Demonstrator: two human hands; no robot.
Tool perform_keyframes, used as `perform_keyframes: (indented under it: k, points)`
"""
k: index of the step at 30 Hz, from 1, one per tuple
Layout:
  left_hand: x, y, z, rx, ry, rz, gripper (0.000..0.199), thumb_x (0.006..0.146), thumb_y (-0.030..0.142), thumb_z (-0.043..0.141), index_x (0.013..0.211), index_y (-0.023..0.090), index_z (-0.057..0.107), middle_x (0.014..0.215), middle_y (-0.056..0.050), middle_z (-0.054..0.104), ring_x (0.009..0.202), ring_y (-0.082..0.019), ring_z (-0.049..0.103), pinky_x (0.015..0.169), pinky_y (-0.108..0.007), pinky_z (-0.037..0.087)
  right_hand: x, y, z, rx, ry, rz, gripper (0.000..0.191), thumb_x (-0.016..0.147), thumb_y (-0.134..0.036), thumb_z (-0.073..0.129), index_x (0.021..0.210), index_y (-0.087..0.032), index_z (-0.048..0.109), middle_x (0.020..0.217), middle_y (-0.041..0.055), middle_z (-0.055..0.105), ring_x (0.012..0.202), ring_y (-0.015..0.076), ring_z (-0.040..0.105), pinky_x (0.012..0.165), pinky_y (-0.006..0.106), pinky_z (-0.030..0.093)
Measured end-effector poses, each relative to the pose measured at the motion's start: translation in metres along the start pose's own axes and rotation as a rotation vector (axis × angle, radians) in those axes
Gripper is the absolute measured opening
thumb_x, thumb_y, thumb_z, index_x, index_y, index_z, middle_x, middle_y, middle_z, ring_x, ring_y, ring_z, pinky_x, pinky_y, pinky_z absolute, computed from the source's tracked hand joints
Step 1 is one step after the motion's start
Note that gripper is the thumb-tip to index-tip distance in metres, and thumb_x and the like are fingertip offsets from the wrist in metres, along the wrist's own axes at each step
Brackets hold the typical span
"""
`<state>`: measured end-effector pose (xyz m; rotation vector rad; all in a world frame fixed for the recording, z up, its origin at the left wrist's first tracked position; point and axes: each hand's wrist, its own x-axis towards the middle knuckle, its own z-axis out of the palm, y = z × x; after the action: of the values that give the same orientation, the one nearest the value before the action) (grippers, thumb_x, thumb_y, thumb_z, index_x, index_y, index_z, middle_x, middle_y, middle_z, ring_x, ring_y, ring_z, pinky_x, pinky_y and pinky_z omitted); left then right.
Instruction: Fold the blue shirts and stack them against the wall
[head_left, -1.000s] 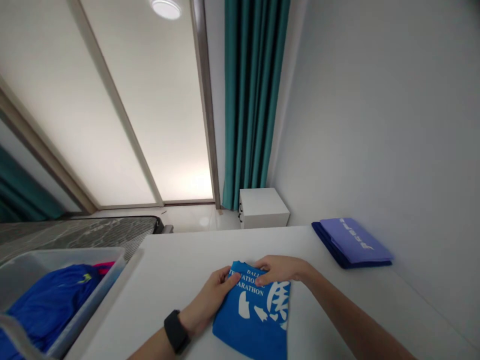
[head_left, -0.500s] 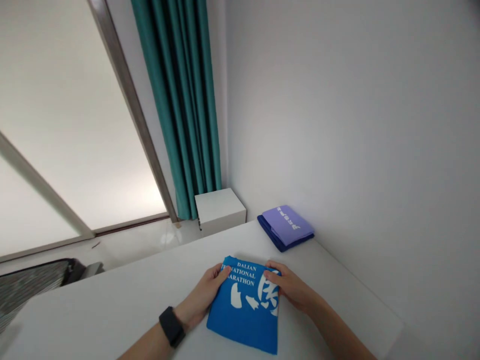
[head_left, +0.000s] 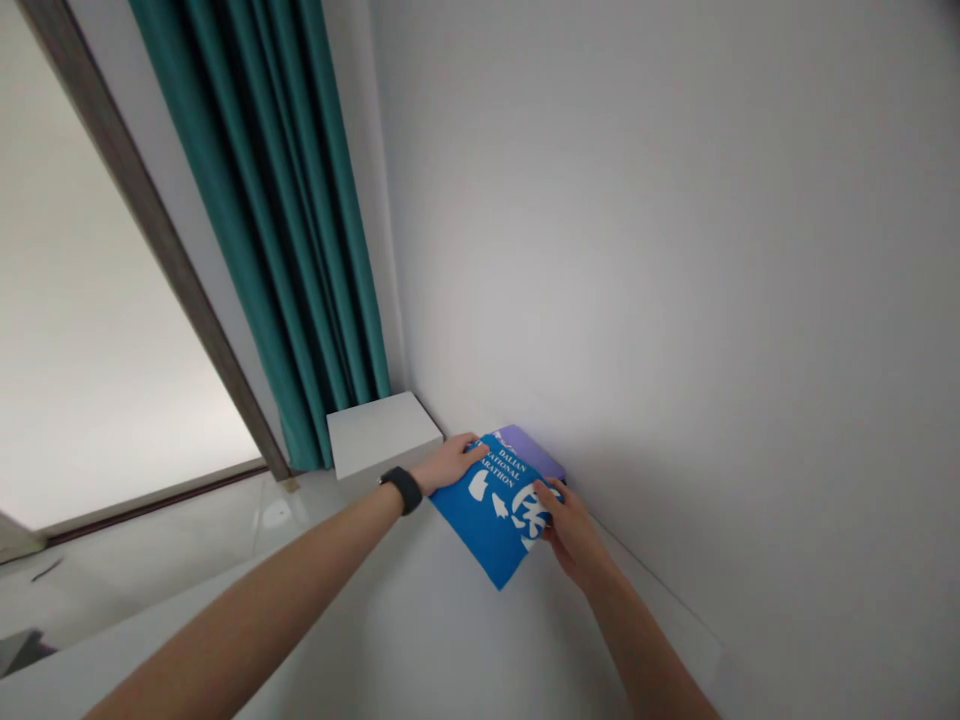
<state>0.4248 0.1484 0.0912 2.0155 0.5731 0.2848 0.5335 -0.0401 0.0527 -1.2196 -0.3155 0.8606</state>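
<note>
A folded blue cloth, which looks like a T-shirt [head_left: 480,525], carries white lettering that reads in part "DALIAN" and "MARATHON". My left hand [head_left: 452,462], with a dark watch on the wrist, grips its left upper edge. On the right edge my right hand [head_left: 568,528] is closed, thumb on top and fingers underneath. Behind and partly beneath the blue shirt lies a folded purple cloth [head_left: 529,450], mostly covered from view. Whether the blue shirt rests on it or hangs just above, I cannot tell.
The white table [head_left: 420,620] meets the wall [head_left: 637,300] along its right side. Past its far edge stands a low white cabinet [head_left: 382,435], beside a green curtain [head_left: 300,250]. A frosted glass panel [head_left: 97,330] is at the left.
Both hands have carried the blue shirt away from me to the purple cloth by the wall, turning it slightly. The view has swung to the right.
</note>
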Motion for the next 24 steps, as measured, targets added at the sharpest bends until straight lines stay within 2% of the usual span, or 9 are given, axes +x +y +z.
perform_keyframes:
  k: [4,8,11,14,17,20,24]
  points:
    - [0.052,0.01,-0.008,0.074,-0.037,0.037,0.04,0.083,0.054,0.055,0.092,0.017,0.066,0.09,-0.007,0.074,0.085,-0.024,0.067,0.071,-0.03,0.052,0.028,-0.003,0.001,0.139,0.09,-0.008,0.057,0.051,-0.048,0.086,0.092,-0.021,0.057,0.072,-0.001,0.068,0.058,0.0148,0.062,0.048,0.025,0.051]
    - [0.084,0.007,-0.002,0.137,-0.079,0.062,0.038,0.082,0.051,0.057,0.091,0.017,0.069,0.088,-0.006,0.074,0.086,-0.024,0.067,0.075,-0.03,0.052,0.041,0.006,-0.006,0.217,0.177,-0.016,0.061,0.05,-0.047,0.086,0.098,-0.023,0.056,0.076,-0.0012,0.069,0.063,0.016,0.064,0.049,0.025,0.052]
    - [0.103,-0.001,0.008,0.181,-0.097,0.078,0.037,0.082,0.05,0.057,0.091,0.017,0.07,0.089,-0.006,0.075,0.086,-0.023,0.067,0.076,-0.029,0.051,0.044,0.018,-0.016,0.218,0.222,-0.044,0.064,0.055,-0.048,0.081,0.109,-0.026,0.054,0.082,-0.0021,0.068,0.066,0.0157,0.064,0.053,0.026,0.054]
    - [0.12,-0.012,0.018,0.226,-0.097,0.081,0.035,0.083,0.047,0.057,0.095,0.017,0.07,0.093,-0.006,0.074,0.088,-0.023,0.067,0.078,-0.029,0.051,0.043,0.027,-0.023,0.146,0.206,-0.056,0.071,0.065,-0.05,0.073,0.128,-0.033,0.044,0.093,-0.0014,0.066,0.069,0.016,0.064,0.056,0.029,0.055]
    - [0.126,-0.02,0.022,0.276,-0.066,0.068,0.034,0.085,0.044,0.055,0.1,0.016,0.069,0.104,-0.01,0.073,0.095,-0.025,0.066,0.083,-0.031,0.049,0.039,0.028,-0.024,0.047,0.175,-0.045,0.072,0.07,-0.052,0.068,0.134,-0.035,0.04,0.096,0.0007,0.063,0.069,0.0171,0.063,0.055,0.03,0.055]
    - [0.121,-0.025,0.018,0.318,-0.033,0.044,0.038,0.088,0.046,0.049,0.105,0.017,0.066,0.11,-0.011,0.071,0.1,-0.025,0.064,0.086,-0.031,0.047,0.034,0.023,-0.023,-0.044,0.115,0.0,0.06,0.069,-0.055,0.066,0.122,-0.029,0.055,0.089,0.0025,0.061,0.069,0.0185,0.061,0.05,0.03,0.054]
    - [0.104,-0.028,0.003,0.361,-0.046,0.01,0.044,0.089,0.052,0.045,0.106,0.016,0.065,0.105,-0.012,0.072,0.091,-0.025,0.066,0.077,-0.03,0.048,0.029,0.016,-0.021,-0.06,0.028,0.031,0.051,0.067,-0.055,0.068,0.108,-0.025,0.064,0.087,0.0035,0.061,0.069,0.0188,0.059,0.05,0.032,0.054]
